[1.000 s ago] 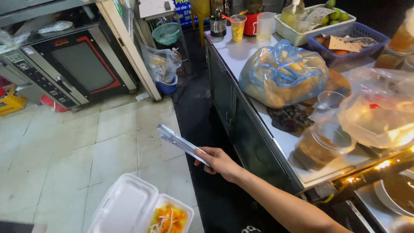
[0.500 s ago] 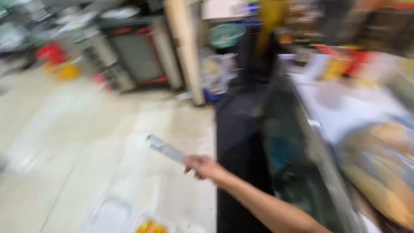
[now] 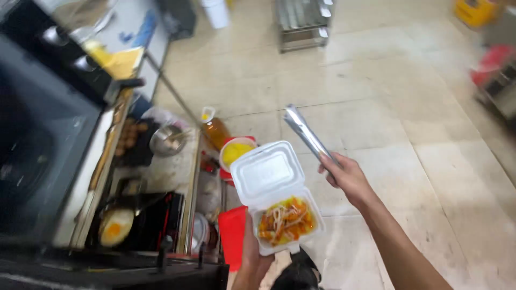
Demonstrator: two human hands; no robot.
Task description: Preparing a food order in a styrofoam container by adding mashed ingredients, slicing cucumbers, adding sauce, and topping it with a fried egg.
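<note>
The left hand (image 3: 251,252) supports from below an open white foam clamshell box (image 3: 275,196) of orange-sauced noodles, held over the tiled floor; the right hand (image 3: 346,174) is clenched on shiny metal tongs (image 3: 306,131) — tips up. Best keep the box level and the tongs closed.

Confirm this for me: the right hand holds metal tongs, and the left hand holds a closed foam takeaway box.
Not quite. In the head view the foam takeaway box is open, its lid raised and food showing inside. The rest stands: the right hand holds the metal tongs, and the left hand holds the box.
</note>
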